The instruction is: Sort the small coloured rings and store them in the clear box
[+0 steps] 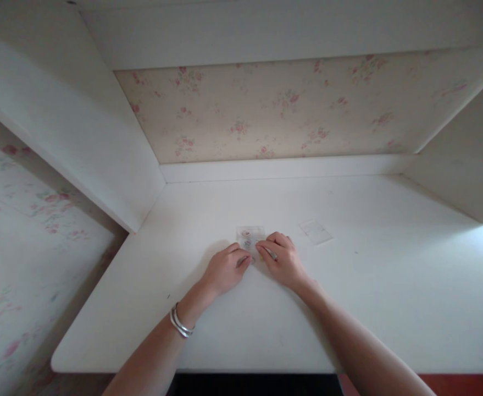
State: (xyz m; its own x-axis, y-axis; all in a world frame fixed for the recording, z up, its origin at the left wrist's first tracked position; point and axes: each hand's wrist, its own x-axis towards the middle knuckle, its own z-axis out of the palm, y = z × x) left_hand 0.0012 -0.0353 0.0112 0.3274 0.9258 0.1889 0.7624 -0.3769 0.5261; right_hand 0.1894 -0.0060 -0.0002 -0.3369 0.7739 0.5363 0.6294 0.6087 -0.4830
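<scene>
A small clear plastic case point(250, 229) lies on the white desk with a few tiny items in it, too small to name. My left hand point(225, 269) is at its near left corner, thumb and forefinger pinched together. By those fingertips shows a small rounded thing, which I cannot make out. Over the right side of the case is my right hand point(284, 259), its fingers also closed in a pinch. Something small and greyish shows between thumb and fingers there. Right of this hand a clear flat rectangular piece, like a lid point(316, 231), rests on the desk.
The white desk point(389, 308) is bounded by a left side panel point(101, 148), a right panel point(464, 148) and a low back ledge point(286, 168). Flowered wallpaper point(225, 115) covers the wall behind. A dark speck point(168, 296) lies left of my left wrist.
</scene>
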